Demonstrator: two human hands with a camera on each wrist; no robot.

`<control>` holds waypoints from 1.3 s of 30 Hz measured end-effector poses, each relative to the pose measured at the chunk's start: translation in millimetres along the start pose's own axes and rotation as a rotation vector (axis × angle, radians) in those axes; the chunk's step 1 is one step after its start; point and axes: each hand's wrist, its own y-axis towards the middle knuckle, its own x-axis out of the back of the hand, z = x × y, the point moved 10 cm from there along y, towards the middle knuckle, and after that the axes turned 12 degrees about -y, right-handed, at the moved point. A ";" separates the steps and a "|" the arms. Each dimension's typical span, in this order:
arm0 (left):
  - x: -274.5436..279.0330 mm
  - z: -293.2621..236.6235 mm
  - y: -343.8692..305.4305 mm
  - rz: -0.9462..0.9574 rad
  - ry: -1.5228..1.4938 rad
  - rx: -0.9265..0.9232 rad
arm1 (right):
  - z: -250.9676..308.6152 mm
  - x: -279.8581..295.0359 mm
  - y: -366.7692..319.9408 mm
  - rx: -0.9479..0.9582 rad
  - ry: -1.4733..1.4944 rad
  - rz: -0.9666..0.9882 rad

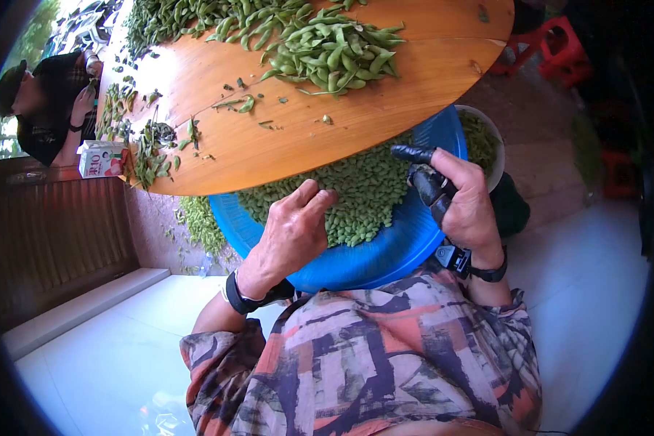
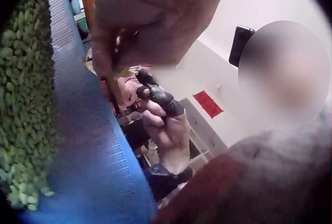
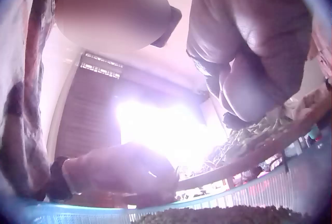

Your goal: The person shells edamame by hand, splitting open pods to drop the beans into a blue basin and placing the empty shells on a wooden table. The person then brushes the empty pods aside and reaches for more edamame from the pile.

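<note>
Just above green beans (image 1: 367, 192) in blue basket (image 1: 378, 270), left hand (image 1: 296, 224) and right hand (image 1: 466, 203) hovered, partly curled; couldn't tell grip.

White glare (image 3: 161, 125) washes out the right wrist view's middle; the left wrist view is soft. The head view curves into black edges, light gleaming on the counter (image 1: 443, 54).

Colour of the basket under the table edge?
Blue: the basket shows best in the head view.
</note>
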 end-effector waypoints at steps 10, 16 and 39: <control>-20.9 -26.5 45.6 0.026 -0.710 0.114 | -0.2 -10.7 2.6 -0.091 0.154 -0.026; 84.8 -10.1 88.2 -0.302 -0.028 -0.100 | -87.9 91.9 -28.9 -0.146 0.299 -0.534; 40.8 26.5 59.1 -0.240 -1.141 0.275 | -2.7 -28.2 14.6 -0.353 0.597 0.217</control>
